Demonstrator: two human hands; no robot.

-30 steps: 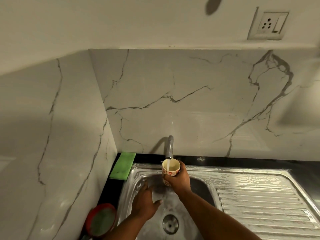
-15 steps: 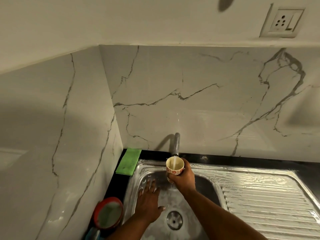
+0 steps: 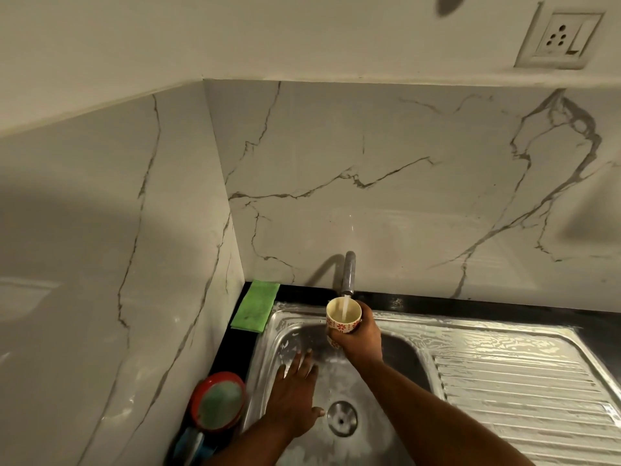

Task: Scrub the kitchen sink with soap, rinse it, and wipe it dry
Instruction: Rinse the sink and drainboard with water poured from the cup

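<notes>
Steel tap [image 3: 348,274] filling cup [image 3: 343,318] in right hand [image 3: 361,338].

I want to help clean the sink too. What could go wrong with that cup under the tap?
1. Water runs from the tap into the cup; it could overflow and splash out of the sink.
2. The right hand grips the cup from the side; if the cup is wet, it might slip and crack on the steel.
3. The left hand lies flat inside the wet, soapy-looking sink and could slide.
</notes>
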